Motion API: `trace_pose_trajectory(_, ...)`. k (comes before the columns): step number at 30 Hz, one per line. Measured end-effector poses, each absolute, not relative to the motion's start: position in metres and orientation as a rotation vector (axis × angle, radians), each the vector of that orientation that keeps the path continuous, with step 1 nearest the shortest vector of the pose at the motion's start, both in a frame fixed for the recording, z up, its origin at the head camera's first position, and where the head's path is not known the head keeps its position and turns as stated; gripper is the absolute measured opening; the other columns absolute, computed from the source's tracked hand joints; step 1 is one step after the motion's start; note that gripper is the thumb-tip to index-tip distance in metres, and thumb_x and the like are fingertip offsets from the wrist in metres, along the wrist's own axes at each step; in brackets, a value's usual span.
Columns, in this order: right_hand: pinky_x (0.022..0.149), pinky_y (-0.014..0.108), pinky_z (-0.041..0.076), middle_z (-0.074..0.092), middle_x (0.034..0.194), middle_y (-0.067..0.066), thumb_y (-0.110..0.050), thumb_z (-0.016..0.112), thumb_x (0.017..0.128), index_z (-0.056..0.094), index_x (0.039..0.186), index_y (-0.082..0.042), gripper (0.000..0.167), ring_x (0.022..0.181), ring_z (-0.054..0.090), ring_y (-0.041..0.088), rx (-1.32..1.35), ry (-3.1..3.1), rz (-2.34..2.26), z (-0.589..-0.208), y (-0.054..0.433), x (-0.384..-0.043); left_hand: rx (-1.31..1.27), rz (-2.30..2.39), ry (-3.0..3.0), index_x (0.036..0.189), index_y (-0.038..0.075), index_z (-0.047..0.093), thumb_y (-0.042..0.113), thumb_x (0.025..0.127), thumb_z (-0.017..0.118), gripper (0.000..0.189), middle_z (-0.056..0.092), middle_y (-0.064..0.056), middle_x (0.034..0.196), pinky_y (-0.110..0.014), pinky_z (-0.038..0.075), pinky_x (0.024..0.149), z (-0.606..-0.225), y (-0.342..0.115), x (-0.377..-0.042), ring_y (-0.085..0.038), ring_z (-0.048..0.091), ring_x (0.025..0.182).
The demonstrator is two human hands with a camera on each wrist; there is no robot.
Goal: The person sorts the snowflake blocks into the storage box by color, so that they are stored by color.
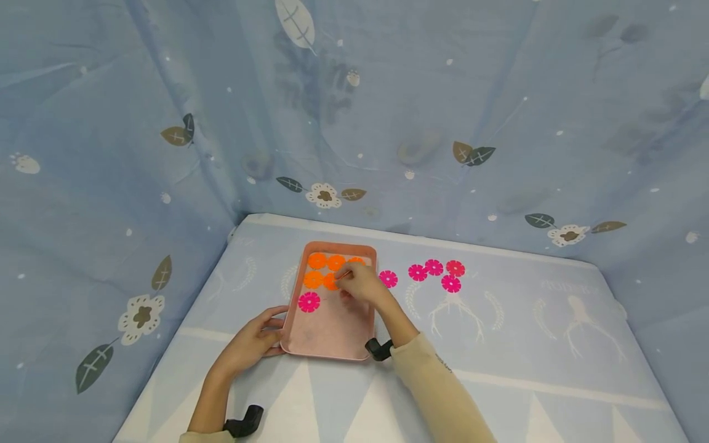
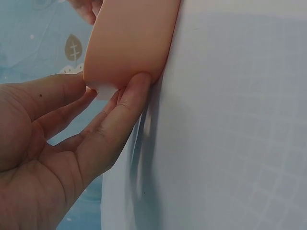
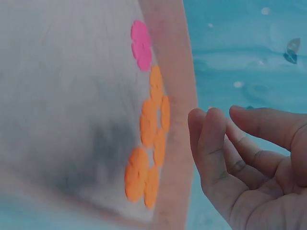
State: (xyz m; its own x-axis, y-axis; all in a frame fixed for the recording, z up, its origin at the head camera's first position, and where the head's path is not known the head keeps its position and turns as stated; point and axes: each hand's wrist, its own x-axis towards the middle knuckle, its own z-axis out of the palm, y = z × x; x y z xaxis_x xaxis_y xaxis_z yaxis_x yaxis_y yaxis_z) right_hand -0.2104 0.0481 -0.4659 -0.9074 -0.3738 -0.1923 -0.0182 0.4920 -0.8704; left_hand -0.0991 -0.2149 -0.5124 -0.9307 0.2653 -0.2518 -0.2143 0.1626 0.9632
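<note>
In the head view my left hand (image 1: 252, 338) holds the left side of a pink tray (image 1: 332, 335). The left wrist view shows its thumb on the rim and fingertips against the wall near the bottom of the tray (image 2: 132, 43). Above the tray's right side is my right hand (image 1: 360, 284), hiding part of the contents. In the right wrist view the fingers of this hand (image 3: 254, 158) are bent, with a small gap beside the thumb and nothing visibly held. Several orange notched discs (image 1: 313, 279) lie in the far part, with one pink notched disc (image 1: 309, 301) nearer.
Right of the tray, on the patterned cloth, lie several pink notched discs (image 1: 418, 272); one pink disc (image 1: 388, 279) is close to the tray's rim. Blue printed curtains (image 1: 399, 123) stand behind the table and at its sides.
</note>
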Motion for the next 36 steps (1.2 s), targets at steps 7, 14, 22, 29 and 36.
trace_pose_trajectory(7,0.073,0.049,0.061,0.069,0.093,0.021,-0.006,0.065,0.095,0.067,0.108,0.005,0.017,0.078,0.069,0.041,-0.282,2.364,-1.471,-0.463,0.078,-0.203,0.024,1.812,2.093,0.150,0.004,0.040,0.002,0.101,0.056,0.051,0.048,-0.030,0.133,-0.040,0.060,0.081,-0.513,-0.214,-0.100,-0.036,0.064,0.106)
trace_pose_trajectory(14,0.067,0.037,0.062,0.068,0.096,0.019,-0.007,0.065,0.096,0.065,0.115,0.008,0.024,0.075,0.068,0.033,-0.243,2.406,-1.534,-0.469,0.109,-0.199,0.031,1.811,2.100,0.149,0.002,0.040,0.001,0.101,0.055,0.051,0.048,-0.031,0.132,-0.039,0.060,0.080,-0.512,-0.213,-0.099,-0.036,0.064,0.105)
trace_pose_trajectory(22,0.068,0.034,0.061,0.066,0.098,0.020,-0.009,0.065,0.097,0.065,0.114,0.005,0.022,0.084,0.069,0.039,-0.121,2.490,-1.589,-0.465,0.147,-0.193,0.030,1.812,2.098,0.150,0.002,0.039,0.002,0.101,0.056,0.051,0.048,-0.030,0.131,-0.039,0.060,0.081,-0.512,-0.213,-0.099,-0.036,0.064,0.106)
trace_pose_trajectory(29,0.069,0.034,0.061,0.065,0.104,0.025,-0.009,0.063,0.098,0.063,0.118,0.006,0.025,0.088,0.068,0.042,-0.079,2.565,-1.631,-0.469,0.181,-0.187,0.045,1.811,2.099,0.150,0.003,0.039,0.003,0.101,0.056,0.052,0.048,-0.030,0.132,-0.039,0.060,0.081,-0.512,-0.214,-0.099,-0.037,0.064,0.106)
trace_pose_trajectory(36,0.068,0.031,0.061,0.065,0.106,0.025,-0.014,0.063,0.099,0.062,0.122,0.004,0.029,0.088,0.069,0.040,0.050,2.646,-1.591,-0.474,0.217,-0.180,0.041,1.807,2.092,0.150,0.004,0.039,0.003,0.102,0.055,0.052,0.048,-0.030,0.133,-0.039,0.060,0.081,-0.513,-0.214,-0.099,-0.036,0.064,0.107)
